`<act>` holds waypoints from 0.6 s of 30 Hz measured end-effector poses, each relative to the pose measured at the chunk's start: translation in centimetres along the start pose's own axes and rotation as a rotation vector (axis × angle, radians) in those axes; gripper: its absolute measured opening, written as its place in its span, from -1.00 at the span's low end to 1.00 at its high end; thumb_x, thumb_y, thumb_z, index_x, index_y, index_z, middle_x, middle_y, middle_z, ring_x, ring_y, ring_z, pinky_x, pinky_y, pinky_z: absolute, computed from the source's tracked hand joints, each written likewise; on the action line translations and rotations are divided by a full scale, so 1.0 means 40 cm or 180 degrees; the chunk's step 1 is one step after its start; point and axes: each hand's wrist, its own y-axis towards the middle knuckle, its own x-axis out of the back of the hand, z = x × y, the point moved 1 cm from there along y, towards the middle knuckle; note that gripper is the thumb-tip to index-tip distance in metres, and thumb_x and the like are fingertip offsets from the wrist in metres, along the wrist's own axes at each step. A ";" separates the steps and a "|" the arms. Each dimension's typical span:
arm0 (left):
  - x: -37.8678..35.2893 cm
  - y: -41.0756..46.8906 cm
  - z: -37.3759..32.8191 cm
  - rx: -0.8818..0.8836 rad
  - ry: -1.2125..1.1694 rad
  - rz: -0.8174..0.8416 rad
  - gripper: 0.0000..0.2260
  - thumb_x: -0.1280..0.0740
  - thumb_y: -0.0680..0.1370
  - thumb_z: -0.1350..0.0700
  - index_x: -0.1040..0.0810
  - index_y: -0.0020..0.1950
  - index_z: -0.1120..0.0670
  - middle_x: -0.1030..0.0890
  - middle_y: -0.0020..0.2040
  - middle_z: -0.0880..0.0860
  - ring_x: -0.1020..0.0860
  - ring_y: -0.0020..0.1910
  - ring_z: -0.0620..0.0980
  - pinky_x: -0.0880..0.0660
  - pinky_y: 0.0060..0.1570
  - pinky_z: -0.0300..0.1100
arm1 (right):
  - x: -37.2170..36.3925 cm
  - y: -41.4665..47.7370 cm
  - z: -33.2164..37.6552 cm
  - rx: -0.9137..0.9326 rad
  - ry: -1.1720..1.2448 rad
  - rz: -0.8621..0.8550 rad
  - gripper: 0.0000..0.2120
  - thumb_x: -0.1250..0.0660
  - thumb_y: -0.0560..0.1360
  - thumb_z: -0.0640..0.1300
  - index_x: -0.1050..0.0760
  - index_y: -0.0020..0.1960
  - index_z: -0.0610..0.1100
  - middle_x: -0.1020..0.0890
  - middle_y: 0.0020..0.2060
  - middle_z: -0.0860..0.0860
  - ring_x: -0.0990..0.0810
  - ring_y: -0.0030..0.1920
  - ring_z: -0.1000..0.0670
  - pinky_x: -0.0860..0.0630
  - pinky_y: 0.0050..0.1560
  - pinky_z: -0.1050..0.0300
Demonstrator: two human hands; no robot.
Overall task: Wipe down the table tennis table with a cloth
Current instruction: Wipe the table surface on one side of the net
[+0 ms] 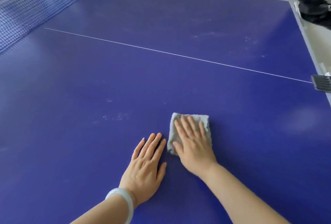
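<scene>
The blue table tennis table (125, 73) fills the view, crossed by a thin white centre line. A folded grey cloth (206, 121) lies flat on it near the front middle. My right hand (193, 143) presses flat on the cloth with straight, spread fingers. Just left of the cloth, my left hand (146, 164) rests flat on the bare table surface with fingers straight; a pale bangle sits on its wrist. Faint whitish dust marks (116, 116) show on the surface left of the cloth and towards the far right corner.
The dark net (32, 10) runs along the far left. The table's right edge (311, 50) has a dark clip-like object (322, 82) on it. A person's dark trouser legs (313, 0) stand beyond the far right corner on a pale floor.
</scene>
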 end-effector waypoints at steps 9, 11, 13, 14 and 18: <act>-0.008 -0.001 0.006 0.0080 0.0151 0.0043 -0.46 -0.10 0.62 -0.08 -0.23 0.59 0.06 -0.15 0.61 0.00 -0.06 0.60 -0.03 0.00 0.52 -0.02 | 0.073 0.159 -0.294 -0.1444 -0.0270 0.0125 -0.40 0.11 0.67 0.13 0.14 0.63 -0.09 0.07 0.62 -0.04 0.12 0.61 -0.07 0.10 0.56 -0.17; -0.007 -0.002 0.006 0.0083 0.0151 0.0052 -0.47 -0.09 0.63 -0.08 -0.22 0.59 0.06 -0.15 0.61 -0.01 -0.05 0.60 -0.03 0.00 0.52 -0.02 | 0.060 0.178 -0.215 -0.1509 -0.0124 0.0074 -0.39 0.11 0.67 0.13 0.14 0.63 -0.10 0.10 0.62 -0.06 0.14 0.60 -0.09 0.12 0.56 -0.19; -0.008 -0.002 0.005 0.0083 0.0144 0.0057 -0.47 -0.09 0.63 -0.08 -0.23 0.59 0.06 -0.14 0.61 -0.01 -0.05 0.60 -0.03 -0.01 0.52 -0.01 | 0.038 0.146 -0.098 -0.0765 -0.0064 -0.0054 -0.41 0.09 0.67 0.11 0.07 0.63 -0.11 0.02 0.62 -0.07 0.07 0.61 -0.09 0.10 0.56 -0.18; -0.007 0.000 0.006 0.0076 0.0136 0.0051 -0.47 -0.09 0.63 -0.08 -0.23 0.59 0.06 -0.14 0.61 -0.01 -0.05 0.60 -0.03 -0.02 0.52 -0.01 | 0.025 0.106 -0.046 -0.0243 -0.0051 -0.0082 -0.40 0.07 0.65 0.11 0.00 0.62 -0.11 -0.04 0.61 -0.06 0.02 0.61 -0.09 0.08 0.56 -0.17; -0.010 -0.002 0.004 0.0044 0.0093 -0.0005 -0.46 -0.12 0.62 -0.08 -0.24 0.58 0.08 -0.16 0.60 0.01 -0.08 0.59 -0.01 -0.06 0.50 0.01 | 0.013 -0.003 -0.076 0.1081 -0.0118 0.0210 -0.42 0.11 0.66 0.15 -0.01 0.62 -0.04 -0.01 0.61 0.03 0.05 0.61 0.01 0.12 0.57 -0.08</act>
